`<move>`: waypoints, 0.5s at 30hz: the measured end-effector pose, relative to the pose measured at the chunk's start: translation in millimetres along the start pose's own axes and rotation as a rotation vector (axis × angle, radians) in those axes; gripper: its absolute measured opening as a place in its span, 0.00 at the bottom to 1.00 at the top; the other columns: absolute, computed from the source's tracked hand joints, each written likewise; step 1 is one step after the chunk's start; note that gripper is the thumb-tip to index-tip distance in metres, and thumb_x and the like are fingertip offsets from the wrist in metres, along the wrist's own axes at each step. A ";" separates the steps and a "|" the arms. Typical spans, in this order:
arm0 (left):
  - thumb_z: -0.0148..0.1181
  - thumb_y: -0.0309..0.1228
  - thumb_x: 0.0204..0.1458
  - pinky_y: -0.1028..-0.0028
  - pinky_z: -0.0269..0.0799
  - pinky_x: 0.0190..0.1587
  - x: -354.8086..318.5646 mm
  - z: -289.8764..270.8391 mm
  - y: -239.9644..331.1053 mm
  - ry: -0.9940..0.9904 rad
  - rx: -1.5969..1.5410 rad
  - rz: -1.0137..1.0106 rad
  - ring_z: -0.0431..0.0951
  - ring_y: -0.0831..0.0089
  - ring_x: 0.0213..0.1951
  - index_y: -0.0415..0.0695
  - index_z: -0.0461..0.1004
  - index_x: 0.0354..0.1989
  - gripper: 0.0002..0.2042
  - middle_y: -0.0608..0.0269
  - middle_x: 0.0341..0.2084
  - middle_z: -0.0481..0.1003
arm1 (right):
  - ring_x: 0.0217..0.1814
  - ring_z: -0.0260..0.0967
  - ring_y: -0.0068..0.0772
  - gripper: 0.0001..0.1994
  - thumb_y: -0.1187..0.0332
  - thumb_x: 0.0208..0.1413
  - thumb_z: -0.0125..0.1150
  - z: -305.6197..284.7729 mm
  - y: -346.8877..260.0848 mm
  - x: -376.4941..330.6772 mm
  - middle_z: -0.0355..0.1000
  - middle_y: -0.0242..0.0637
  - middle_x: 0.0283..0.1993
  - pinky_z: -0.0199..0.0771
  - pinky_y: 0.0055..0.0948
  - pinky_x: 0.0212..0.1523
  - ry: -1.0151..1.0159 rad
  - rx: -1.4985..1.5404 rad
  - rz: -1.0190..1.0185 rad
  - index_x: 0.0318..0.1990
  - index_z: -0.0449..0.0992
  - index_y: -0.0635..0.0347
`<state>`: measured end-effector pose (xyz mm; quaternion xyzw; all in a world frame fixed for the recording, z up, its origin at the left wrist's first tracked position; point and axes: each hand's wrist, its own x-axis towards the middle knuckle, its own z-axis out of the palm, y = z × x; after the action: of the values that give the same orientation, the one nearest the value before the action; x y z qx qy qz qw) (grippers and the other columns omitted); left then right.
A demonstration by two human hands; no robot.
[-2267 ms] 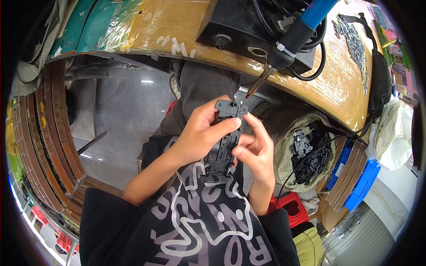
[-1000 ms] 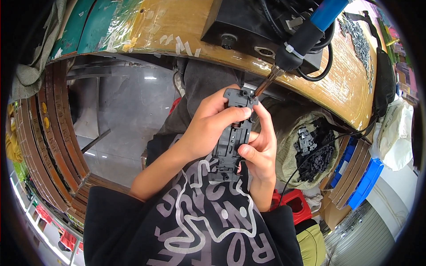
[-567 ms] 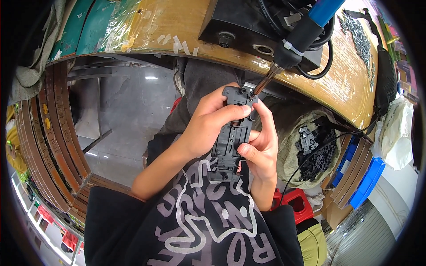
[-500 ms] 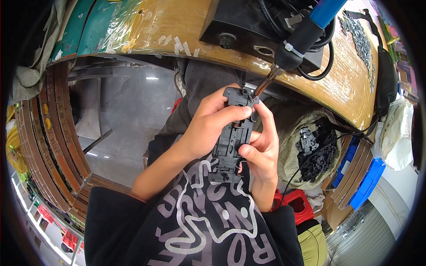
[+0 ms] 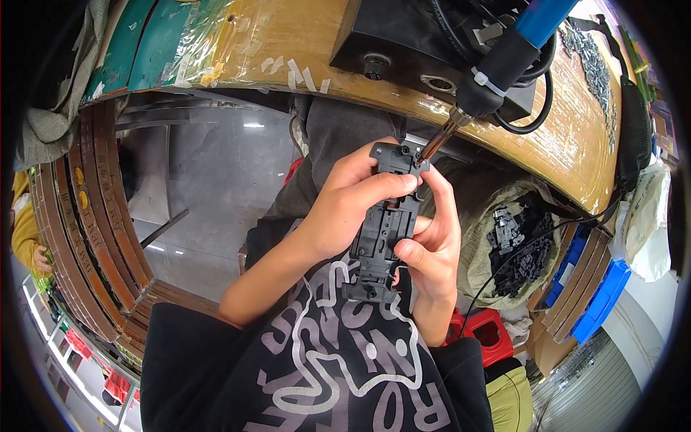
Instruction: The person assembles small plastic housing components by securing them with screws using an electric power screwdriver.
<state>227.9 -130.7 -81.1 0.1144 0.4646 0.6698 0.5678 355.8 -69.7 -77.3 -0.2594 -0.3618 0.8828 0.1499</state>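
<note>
Both my hands hold up a long black plastic chassis (image 5: 383, 241), dotted with screw posts and slots. My left hand (image 5: 347, 209) wraps around its upper left side, the thumb pressed across its face. My right hand (image 5: 434, 252) grips the right side, with the thumb near the middle and a finger at the upper corner. A tool with a blue body, black collar and copper-coloured metal tip (image 5: 440, 137) slants down from the upper right. Its point meets the chassis at the top right corner; I cannot make out the exact contact. Fingers behind the chassis are hidden.
A black box (image 5: 403, 54) with a knob and cables stands on the wooden bench (image 5: 324, 43). Small metal pieces (image 5: 594, 65) lie at the far right. A sack (image 5: 479, 270) of black plastic parts stands at right, near blue bins (image 5: 603, 302). Another person's hand (image 5: 42, 259) shows at far left.
The whole scene has shifted slightly to the right in view. My grip on the chassis looks the same, with the tool's tip still at its top right corner.
</note>
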 end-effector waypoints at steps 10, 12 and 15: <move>0.50 0.26 0.46 0.84 0.56 0.29 -1.4 -1.4 1.5 -0.007 0.007 -0.026 0.61 0.87 0.26 0.41 0.67 0.28 0.03 0.74 0.21 0.63 | 0.18 0.68 0.29 0.39 0.82 0.42 0.56 2.0 1.4 0.4 0.70 0.47 0.26 0.66 0.18 0.13 -0.011 0.042 -0.009 0.59 0.37 0.61; 0.50 0.26 0.46 0.84 0.56 0.29 -1.7 -0.5 2.6 -0.007 -0.015 -0.033 0.61 0.87 0.27 0.41 0.67 0.29 0.03 0.73 0.22 0.63 | 0.17 0.67 0.29 0.38 0.81 0.42 0.56 2.2 0.7 0.3 0.70 0.47 0.26 0.65 0.18 0.13 -0.016 0.026 -0.002 0.59 0.38 0.61; 0.49 0.26 0.46 0.84 0.56 0.29 -1.7 -0.3 3.9 -0.001 -0.017 -0.037 0.61 0.87 0.27 0.41 0.67 0.29 0.03 0.73 0.22 0.64 | 0.16 0.67 0.29 0.38 0.81 0.43 0.56 2.1 1.5 1.3 0.70 0.47 0.26 0.65 0.18 0.13 -0.023 0.019 -0.009 0.59 0.38 0.60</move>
<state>225.7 -132.1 -77.7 0.1012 0.4609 0.6628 0.5814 353.4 -71.3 -77.6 -0.2463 -0.3560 0.8885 0.1522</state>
